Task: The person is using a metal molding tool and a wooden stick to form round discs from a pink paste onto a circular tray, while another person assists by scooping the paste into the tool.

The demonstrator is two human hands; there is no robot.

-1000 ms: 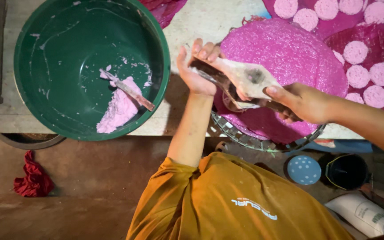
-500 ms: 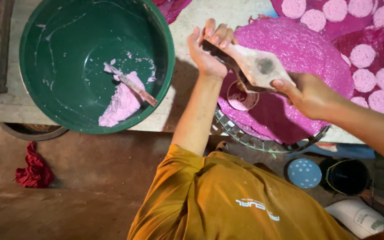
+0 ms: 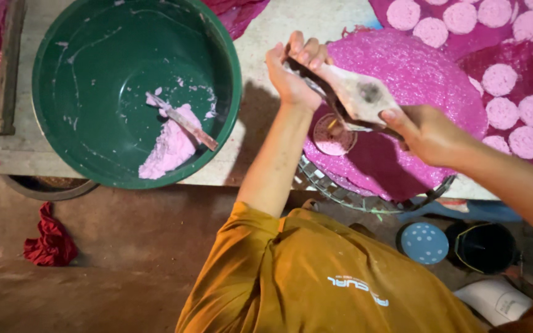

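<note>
While we look straight down, nearest to us is our orange shirt (image 3: 316, 277), with a red rag (image 3: 47, 237) on the brown floor (image 3: 124, 259) off to the left and a blue dotted lid (image 3: 424, 243) next to a dark pot (image 3: 482, 246) on the right.

Further out, both arms reach over the edge of the surface (image 3: 260, 80). Our left hand (image 3: 294, 71) is curled tight around one end of a flat, pale, diamond-shaped press (image 3: 356, 95), fingers wrapped over the top. Our right hand (image 3: 424, 132) pinches the other end, thumb on top. So both hands are closed on the press, and it sits tilted in the air between them, just above a round pink mat (image 3: 414, 80) on a wire rack (image 3: 347, 194).

Right under the press there's one pink disc (image 3: 334, 132) on the mat, partly in shadow.

Left of the hands sits a big green bowl (image 3: 137, 31) with a lump of pink dough (image 3: 171, 145) in the bottom and a smeared stick (image 3: 183, 120) lying across it.

Farthest away, top right, a dark pink cloth (image 3: 501, 58) holds rows of more pink rounds (image 3: 501, 80), well apart from the hands.
</note>
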